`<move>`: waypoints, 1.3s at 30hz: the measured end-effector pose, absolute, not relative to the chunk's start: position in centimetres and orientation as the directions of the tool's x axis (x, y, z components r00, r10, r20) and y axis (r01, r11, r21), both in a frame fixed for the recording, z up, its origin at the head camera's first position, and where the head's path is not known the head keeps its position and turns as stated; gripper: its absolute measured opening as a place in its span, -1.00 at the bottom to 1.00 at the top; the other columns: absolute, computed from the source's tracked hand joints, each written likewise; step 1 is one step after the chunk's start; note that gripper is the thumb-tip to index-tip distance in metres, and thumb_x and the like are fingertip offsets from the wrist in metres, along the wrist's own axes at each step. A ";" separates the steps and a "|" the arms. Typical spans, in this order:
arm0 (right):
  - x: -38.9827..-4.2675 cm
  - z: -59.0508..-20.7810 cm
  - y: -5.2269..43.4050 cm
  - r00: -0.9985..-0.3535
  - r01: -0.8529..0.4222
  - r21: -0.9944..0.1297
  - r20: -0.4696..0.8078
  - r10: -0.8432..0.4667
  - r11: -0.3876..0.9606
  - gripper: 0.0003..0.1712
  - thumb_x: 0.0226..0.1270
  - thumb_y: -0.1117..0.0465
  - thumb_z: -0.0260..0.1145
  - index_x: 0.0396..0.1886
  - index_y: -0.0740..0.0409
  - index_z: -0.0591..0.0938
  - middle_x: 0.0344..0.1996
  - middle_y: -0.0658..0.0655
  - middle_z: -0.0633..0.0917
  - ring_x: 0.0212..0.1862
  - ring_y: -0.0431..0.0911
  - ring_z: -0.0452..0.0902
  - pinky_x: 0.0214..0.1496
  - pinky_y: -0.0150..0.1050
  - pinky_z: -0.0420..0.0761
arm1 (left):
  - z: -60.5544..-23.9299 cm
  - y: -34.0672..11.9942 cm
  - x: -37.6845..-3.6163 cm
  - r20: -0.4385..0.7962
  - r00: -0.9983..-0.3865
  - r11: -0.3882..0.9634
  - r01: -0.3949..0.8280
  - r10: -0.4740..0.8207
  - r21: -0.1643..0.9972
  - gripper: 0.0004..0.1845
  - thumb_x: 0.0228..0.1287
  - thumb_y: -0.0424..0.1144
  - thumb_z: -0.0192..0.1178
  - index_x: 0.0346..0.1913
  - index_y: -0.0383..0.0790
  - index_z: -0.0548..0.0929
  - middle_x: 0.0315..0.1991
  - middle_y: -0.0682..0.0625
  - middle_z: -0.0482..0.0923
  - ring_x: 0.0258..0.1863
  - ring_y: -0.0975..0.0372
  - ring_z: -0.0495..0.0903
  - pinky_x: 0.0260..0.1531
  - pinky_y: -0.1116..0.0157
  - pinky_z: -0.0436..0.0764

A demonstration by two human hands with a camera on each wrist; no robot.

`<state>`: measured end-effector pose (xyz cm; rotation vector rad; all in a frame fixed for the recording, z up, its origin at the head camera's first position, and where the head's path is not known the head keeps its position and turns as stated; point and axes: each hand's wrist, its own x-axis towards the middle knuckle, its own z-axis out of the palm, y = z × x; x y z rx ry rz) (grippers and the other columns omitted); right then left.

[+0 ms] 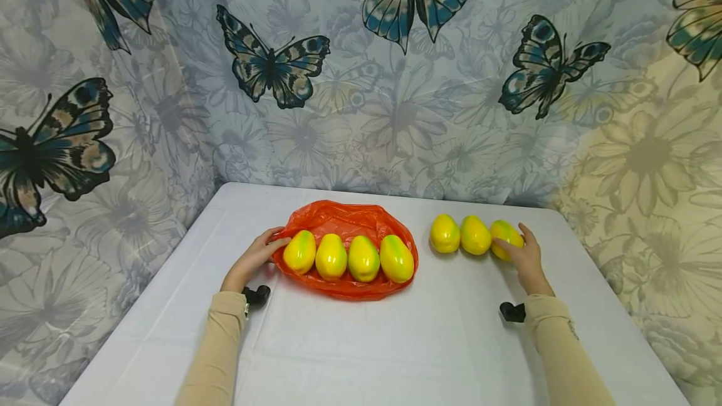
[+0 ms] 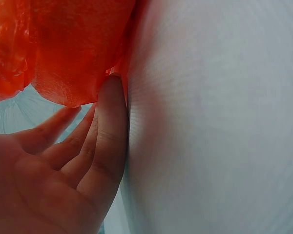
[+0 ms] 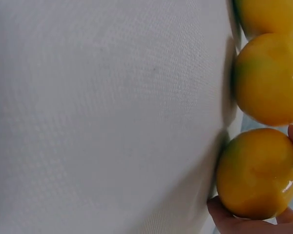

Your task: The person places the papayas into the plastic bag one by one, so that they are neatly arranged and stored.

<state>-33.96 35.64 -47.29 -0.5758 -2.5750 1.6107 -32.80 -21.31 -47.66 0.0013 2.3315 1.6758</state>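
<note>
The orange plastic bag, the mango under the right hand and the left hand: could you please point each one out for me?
orange plastic bag (image 1: pixel 344 217): head view, bare rear wall.
mango under the right hand (image 3: pixel 256 173): right wrist view, middle of its skin.
left hand (image 1: pixel 254 259): head view, back of the hand.

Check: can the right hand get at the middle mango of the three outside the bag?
Probably yes. The right hand already curls around the rightmost mango, and the middle mango sits right beside it on the white table with nothing over it. The hand would first have to let go.
</note>
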 end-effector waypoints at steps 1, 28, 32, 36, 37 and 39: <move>-33.9 -47.3 35.6 -0.929 0.286 -0.874 -0.153 0.337 0.393 0.00 0.42 0.00 0.18 0.59 0.10 -0.22 0.55 0.39 -0.20 0.55 0.31 -0.25 0.54 0.18 -0.06 | -48.1 -21.4 -33.0 -0.214 -0.965 0.335 -0.153 0.153 0.930 -0.28 0.46 -0.02 0.05 0.50 -0.29 0.09 0.44 -0.33 0.19 -0.20 0.23 0.48 -0.25 0.38 0.51; -33.6 -47.2 35.9 -0.903 0.228 -0.906 -0.059 0.426 0.357 -0.10 0.40 0.07 0.22 0.58 0.09 -0.02 0.56 0.30 -0.05 0.57 0.22 -0.17 0.57 0.09 -0.05 | -49.0 -21.6 -33.5 -0.194 -0.971 0.349 -0.135 0.139 0.927 -0.27 0.44 0.04 0.06 0.50 -0.24 0.11 0.46 -0.29 0.19 -0.22 0.26 0.48 -0.26 0.39 0.51; -33.5 -47.0 35.9 -0.898 0.217 -0.911 -0.046 0.437 0.350 -0.13 0.40 0.10 0.22 0.57 0.07 0.01 0.57 0.28 -0.03 0.57 0.19 -0.16 0.57 0.07 -0.05 | -47.7 -21.3 -32.9 -0.211 -0.966 0.331 -0.152 0.150 0.931 -0.29 0.46 -0.04 0.05 0.50 -0.30 0.10 0.46 -0.32 0.17 -0.26 0.25 0.48 -0.29 0.39 0.50; -33.4 -46.8 35.8 -0.897 0.201 -0.915 -0.028 0.442 0.349 -0.13 0.39 0.11 0.22 0.57 0.06 0.02 0.56 0.29 -0.01 0.56 0.19 -0.12 0.57 0.05 -0.01 | -46.7 -21.1 -32.3 -0.224 -0.962 0.337 -0.161 0.156 0.927 -0.32 0.47 -0.09 0.04 0.49 -0.34 0.11 0.44 -0.35 0.18 -0.29 0.25 0.48 -0.29 0.39 0.50; -33.4 -46.7 35.8 -0.896 0.198 -0.915 -0.024 0.444 0.351 -0.13 0.39 0.11 0.22 0.57 0.06 0.02 0.56 0.29 0.00 0.56 0.19 -0.11 0.57 0.04 -0.01 | -46.6 -21.0 -32.3 -0.224 -0.962 0.343 -0.160 0.156 0.926 -0.32 0.48 -0.09 0.03 0.49 -0.35 0.11 0.44 -0.36 0.19 -0.30 0.25 0.48 -0.29 0.39 0.50; -33.3 -46.5 35.7 -0.896 0.189 -0.916 -0.013 0.445 0.353 -0.13 0.39 0.12 0.22 0.57 0.07 0.02 0.55 0.30 0.00 0.56 0.19 -0.11 0.57 0.04 -0.01 | -46.8 -21.0 -32.4 -0.222 -0.963 0.346 -0.159 0.152 0.925 -0.32 0.47 -0.08 0.04 0.49 -0.35 0.11 0.44 -0.36 0.19 -0.31 0.25 0.48 -0.29 0.38 0.50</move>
